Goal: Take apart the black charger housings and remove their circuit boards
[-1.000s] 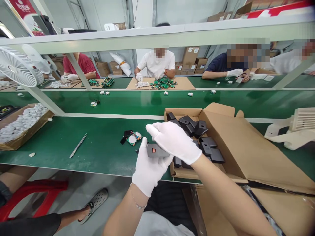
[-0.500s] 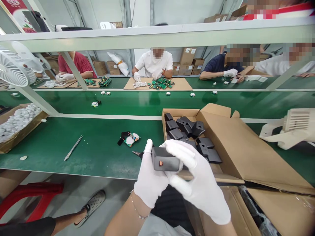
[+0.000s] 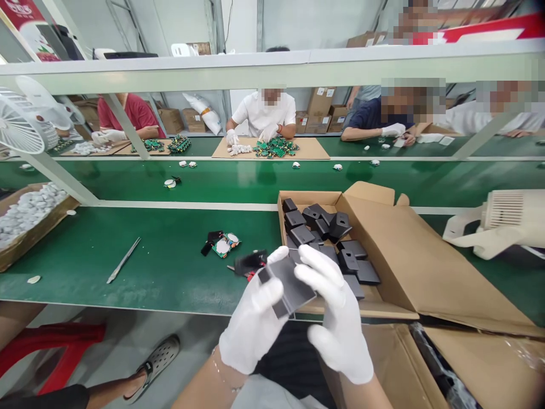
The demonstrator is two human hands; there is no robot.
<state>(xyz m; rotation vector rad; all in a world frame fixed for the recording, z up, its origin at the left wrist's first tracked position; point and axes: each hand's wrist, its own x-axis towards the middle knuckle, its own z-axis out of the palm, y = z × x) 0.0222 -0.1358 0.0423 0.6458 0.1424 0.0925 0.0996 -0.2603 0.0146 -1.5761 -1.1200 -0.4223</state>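
My white-gloved left hand is closed around a dark grey plastic case, which is tilted above the bench's front edge. The thumb lies over the case's near-left side. My right hand, gloved too, is beside it with the fingers stretched out and the thumb apart. Its fingertips reach the case's right edge; whether they press on it I cannot tell. Just behind the left hand lies a dark-handled tool with a pointed metal tip and some red, partly hidden. Farther left is a green circuit board with white round pads and black parts.
A cardboard box of similar dark cases stands right of centre. Tweezers lie to the left, near a carton of white pieces. Fans stand at both sides. Several people work across the green belt.
The case has turned from showing its end with the copper-coloured slot to showing a broad face. My right hand has loosened around it, its thumb now lower and apart.
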